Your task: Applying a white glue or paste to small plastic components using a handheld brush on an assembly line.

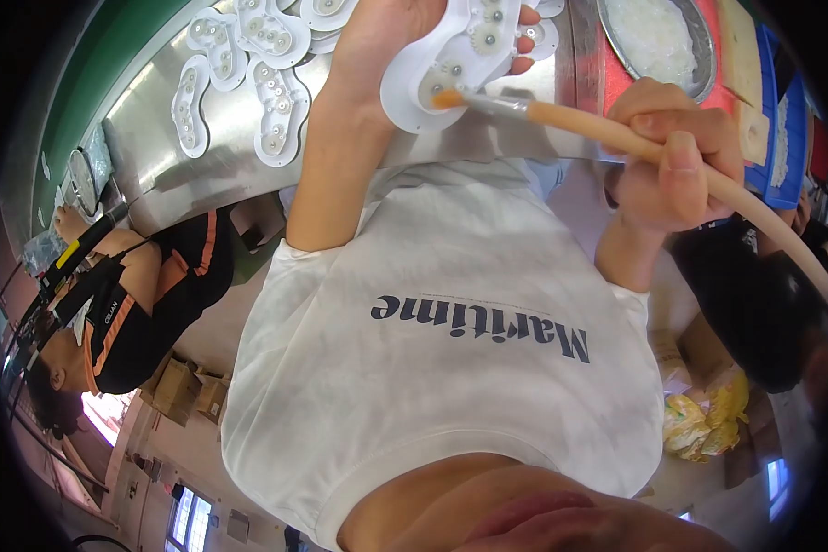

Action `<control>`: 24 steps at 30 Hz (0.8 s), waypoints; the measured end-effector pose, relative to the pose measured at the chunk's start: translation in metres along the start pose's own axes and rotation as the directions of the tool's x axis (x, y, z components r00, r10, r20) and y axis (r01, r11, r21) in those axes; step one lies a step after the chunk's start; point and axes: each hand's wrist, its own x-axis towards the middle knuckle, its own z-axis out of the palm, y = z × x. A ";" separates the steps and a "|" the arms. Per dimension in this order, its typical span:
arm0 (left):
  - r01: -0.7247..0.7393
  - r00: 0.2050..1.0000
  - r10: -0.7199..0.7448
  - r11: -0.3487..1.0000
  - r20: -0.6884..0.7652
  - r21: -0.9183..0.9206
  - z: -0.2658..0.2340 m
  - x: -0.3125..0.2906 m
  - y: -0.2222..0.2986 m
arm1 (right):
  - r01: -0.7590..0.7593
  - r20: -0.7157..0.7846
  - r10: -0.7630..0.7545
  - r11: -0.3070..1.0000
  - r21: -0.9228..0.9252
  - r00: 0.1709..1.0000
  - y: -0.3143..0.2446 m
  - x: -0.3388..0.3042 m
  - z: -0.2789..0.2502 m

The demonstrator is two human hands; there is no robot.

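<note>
Glossy white plastic plate (451,55); brushed-metal table (156,138)

The person wears a loose, short-sleeved white cotton T-shirt (451,368) with 1 line of dark blue lettering across the chest, both forearms bare.

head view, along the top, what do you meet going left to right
cluster of loose white plastic gear plates on the metal table → left hand holding a white plastic gear plate → right hand gripping a tan-handled brush → blue tray at the edge
</note>
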 end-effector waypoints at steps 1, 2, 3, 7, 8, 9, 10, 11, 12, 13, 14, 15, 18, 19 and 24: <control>-0.002 1.000 0.002 1.000 0.002 0.002 0.002 0.000 0.000 | 0.023 0.028 -0.021 0.998 -0.065 0.999 0.000 0.003 -0.003; 0.022 1.000 -0.022 0.998 0.007 -0.066 0.005 -0.002 -0.002 | 0.025 0.030 -0.023 0.998 -0.065 0.999 0.002 0.004 -0.004; 0.046 0.999 -0.045 0.990 0.013 -0.134 0.006 -0.002 -0.003 | 0.053 0.034 -0.050 0.997 -0.063 0.998 0.003 0.005 -0.006; 0.044 0.998 -0.047 0.995 -0.029 -0.086 0.006 0.001 -0.006 | 0.088 -0.059 -0.090 0.995 -0.044 0.994 0.004 0.008 -0.002; 0.042 0.999 -0.043 0.997 -0.007 -0.069 0.005 0.002 -0.005 | 0.089 -0.059 -0.092 0.995 -0.046 0.994 0.004 0.008 -0.002; 0.041 0.999 -0.040 0.998 0.016 -0.052 0.005 0.004 -0.005 | 0.127 -0.063 -0.132 0.989 -0.078 0.989 0.005 0.008 -0.003; 0.038 0.999 -0.038 0.998 0.019 -0.046 0.004 0.004 -0.003 | 0.169 -0.065 -0.176 0.980 -0.104 0.982 0.006 0.009 -0.002; 0.045 0.998 -0.042 0.997 0.048 -0.056 0.002 0.004 -0.001 | 0.177 -0.064 -0.184 0.979 -0.103 0.981 0.003 0.008 -0.001; 0.054 0.996 -0.048 0.996 0.080 -0.066 0.002 0.005 0.000 | 0.164 -0.028 -0.167 0.982 -0.089 0.986 -0.002 0.006 0.000; 0.036 0.996 -0.032 0.998 0.081 -0.047 0.002 0.004 0.002 | 0.156 0.013 -0.156 0.986 -0.057 0.988 0.000 0.005 0.003; -0.018 1.000 0.018 1.000 0.012 -0.022 0.003 0.004 0.000 | 0.165 0.076 -0.162 0.986 -0.022 0.984 0.001 0.005 0.004; -0.072 0.996 0.072 0.997 -0.054 0.007 0.001 0.004 -0.001 | 0.186 0.081 -0.186 0.982 -0.002 0.979 0.001 0.004 0.008; -0.104 0.975 0.165 0.931 -0.149 0.351 -0.006 -0.001 0.001 | 0.043 0.055 -0.037 0.993 -0.114 0.998 0.003 0.002 0.021; -0.108 0.976 0.171 0.916 -0.133 0.387 -0.001 -0.003 0.003 | 0.072 0.062 -0.066 0.992 -0.107 0.996 0.002 0.004 0.025; -0.219 0.935 0.316 0.872 -0.161 0.438 0.007 -0.015 0.020 | -0.245 -0.170 0.237 0.969 -0.025 0.956 0.010 0.011 0.033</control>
